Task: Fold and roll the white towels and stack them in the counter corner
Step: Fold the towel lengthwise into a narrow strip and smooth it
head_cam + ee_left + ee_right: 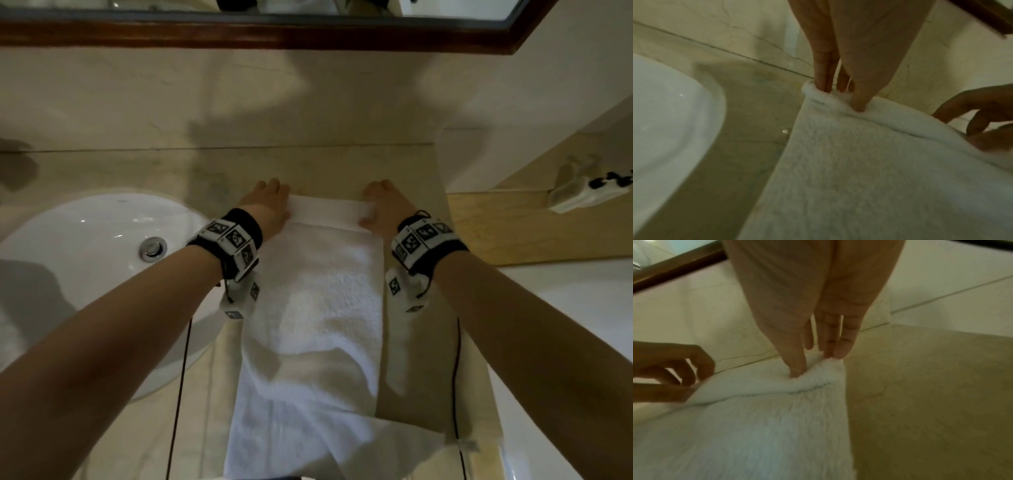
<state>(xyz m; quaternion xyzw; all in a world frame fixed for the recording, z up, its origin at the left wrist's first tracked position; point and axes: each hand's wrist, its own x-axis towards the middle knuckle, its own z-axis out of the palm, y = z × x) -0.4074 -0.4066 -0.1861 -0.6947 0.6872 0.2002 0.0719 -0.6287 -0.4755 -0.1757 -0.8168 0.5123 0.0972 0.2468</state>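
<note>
A white towel (318, 308) lies folded into a long strip on the beige counter (212, 171), running from the front edge toward the back wall. Its far end is turned over into a narrow fold (329, 210). My left hand (274, 205) pinches the left corner of that fold, thumb on top and fingers behind it (826, 78). My right hand (376, 209) pinches the right corner the same way, with its thumb (795, 366) pressed into the terry. The towel (859, 162) (756, 434) fills the lower part of both wrist views.
A white sink (85, 246) with a metal drain (153, 248) sits to the left of the towel. A wood-framed mirror (308, 34) hangs above the back wall. The counter corner (435, 171) lies just right of my right hand. A lower ledge (513, 233) carries a white object (582, 195).
</note>
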